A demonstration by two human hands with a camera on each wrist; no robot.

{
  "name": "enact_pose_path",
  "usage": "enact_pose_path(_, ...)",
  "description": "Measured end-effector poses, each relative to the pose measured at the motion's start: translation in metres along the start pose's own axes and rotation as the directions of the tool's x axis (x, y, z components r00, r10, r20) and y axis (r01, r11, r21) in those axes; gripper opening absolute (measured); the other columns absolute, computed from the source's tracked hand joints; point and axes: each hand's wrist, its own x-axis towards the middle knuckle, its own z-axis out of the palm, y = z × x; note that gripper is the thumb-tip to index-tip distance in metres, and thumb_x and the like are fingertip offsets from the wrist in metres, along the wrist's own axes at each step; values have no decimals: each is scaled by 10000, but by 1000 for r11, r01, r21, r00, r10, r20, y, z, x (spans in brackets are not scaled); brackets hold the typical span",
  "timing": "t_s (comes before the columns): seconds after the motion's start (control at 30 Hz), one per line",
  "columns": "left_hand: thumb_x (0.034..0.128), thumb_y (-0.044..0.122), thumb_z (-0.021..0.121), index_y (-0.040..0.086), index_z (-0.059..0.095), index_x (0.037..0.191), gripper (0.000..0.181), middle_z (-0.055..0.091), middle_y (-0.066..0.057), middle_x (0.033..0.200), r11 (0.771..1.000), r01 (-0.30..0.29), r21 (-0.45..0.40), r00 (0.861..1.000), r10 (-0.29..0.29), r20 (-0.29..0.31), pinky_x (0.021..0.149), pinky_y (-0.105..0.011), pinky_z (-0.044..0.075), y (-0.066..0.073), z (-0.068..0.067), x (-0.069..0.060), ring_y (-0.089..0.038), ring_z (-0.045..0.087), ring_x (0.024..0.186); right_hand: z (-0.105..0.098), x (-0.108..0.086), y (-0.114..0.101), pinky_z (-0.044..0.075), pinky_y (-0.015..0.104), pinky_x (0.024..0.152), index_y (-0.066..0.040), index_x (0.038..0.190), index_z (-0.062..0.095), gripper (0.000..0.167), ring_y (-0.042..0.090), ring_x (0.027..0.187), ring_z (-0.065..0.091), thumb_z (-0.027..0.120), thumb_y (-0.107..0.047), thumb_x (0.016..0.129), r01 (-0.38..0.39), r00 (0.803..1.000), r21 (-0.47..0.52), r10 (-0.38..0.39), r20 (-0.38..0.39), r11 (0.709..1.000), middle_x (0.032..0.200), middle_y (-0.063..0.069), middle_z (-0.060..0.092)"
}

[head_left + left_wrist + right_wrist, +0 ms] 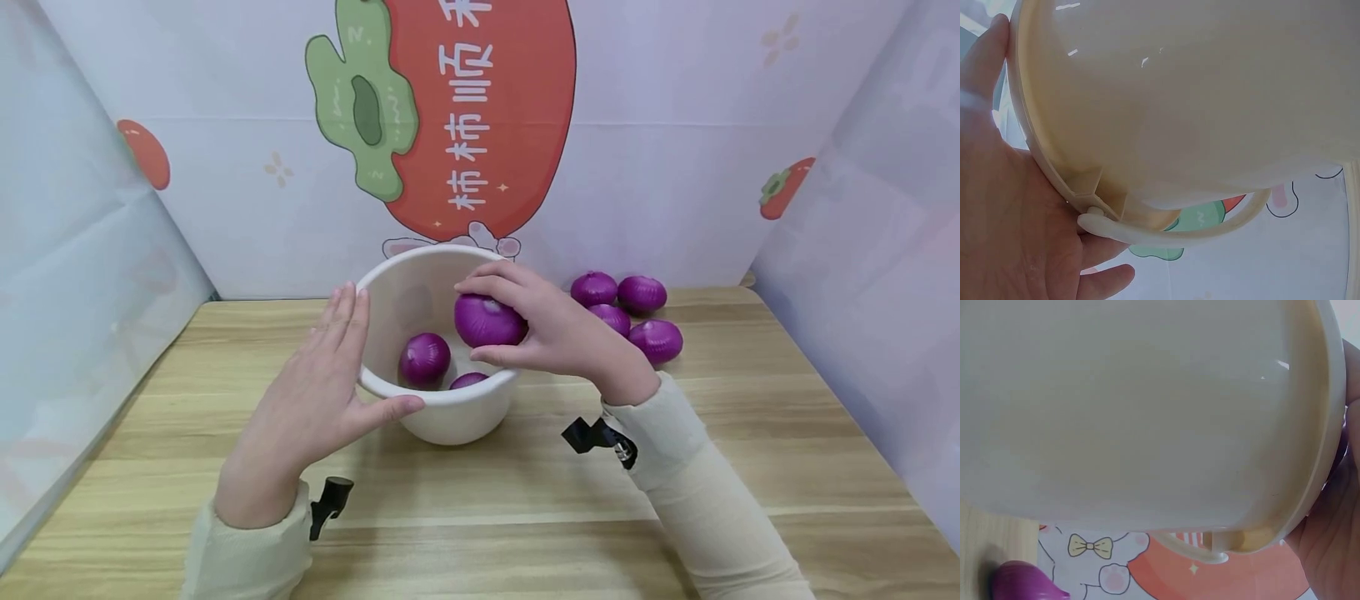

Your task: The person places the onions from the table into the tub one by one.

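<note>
A white bucket point(450, 421) stands on the wooden table. Over its right rim, my right hand point(536, 325) grips a purple onion point(487, 321) between thumb and fingers. Inside the bucket lie another onion point(425, 360) and part of a further onion point(469, 380), mostly hidden by the front rim. My left hand point(315, 396) rests against the bucket's left rim with fingers straight and thumb spread along the front. In the left wrist view, the palm lies by the rim near the bucket's handle point(1179, 236). The right wrist view mostly shows the bucket's outer wall point(1135, 419).
Right of the bucket, several purple onions point(642, 294) sit grouped on the table point(480, 533) near its back edge. Behind stands a white backdrop point(660, 183) with a printed red fruit. Pale sheets hang on both sides. Each wrist carries a black mount.
</note>
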Motion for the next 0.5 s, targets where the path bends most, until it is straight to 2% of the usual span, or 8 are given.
enact_pose_path(0.37, 799, 801, 562, 42, 23, 1591, 1222, -18, -121, 1679, 999, 31, -15, 998, -30, 48, 1173, -609, 282, 1, -2, 1, -326, 57, 1560, 0, -1, -2, 521, 350, 1021, -112, 1373, 564, 641, 160, 1282, 502, 825, -302, 820, -43, 999, 12, 43, 26, 999, 1369, 22, 545)
enact_pose_path(0.5, 796, 810, 554, 45, 22, 1591, 1225, -10, -121, 1679, 1000, 30, -9, 998, -30, 47, 1177, -602, 281, 1, -2, 1, -334, 71, 1558, 0, -1, -2, 473, 396, 1084, -114, 1387, 552, 650, 163, 1307, 490, 822, -296, 825, -62, 997, 18, 62, 47, 998, 1381, 25, 553)
